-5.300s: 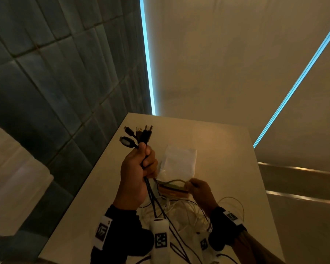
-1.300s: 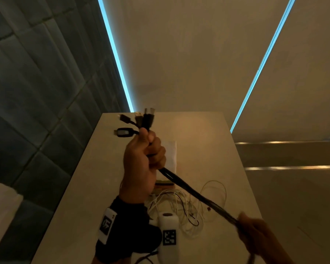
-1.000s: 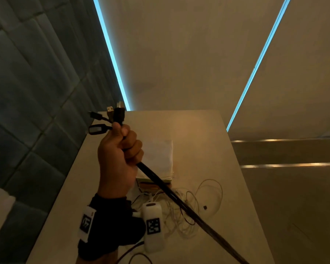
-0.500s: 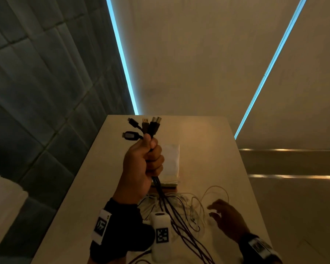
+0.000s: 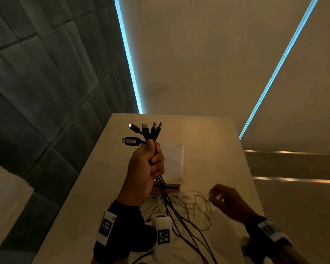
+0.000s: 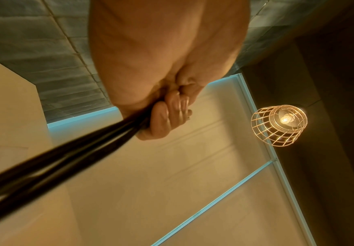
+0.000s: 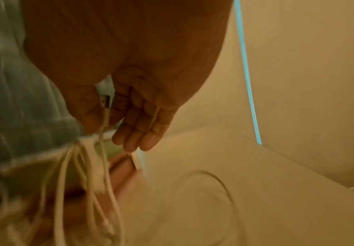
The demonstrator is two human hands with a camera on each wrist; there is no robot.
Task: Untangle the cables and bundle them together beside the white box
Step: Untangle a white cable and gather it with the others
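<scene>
The left hand gripped the black cables upright above the tabletop. The right hand, blurred, seemingly pinched white cables beside it, near the white box.

Left hand raised at 12 o'clock, fist closed, fingers wrapped tight around the black cables. Right hand low at 3 o'clock from the left, palm down; thumb and forefinger pinch a white cable, the remaining fingers extended.
</scene>
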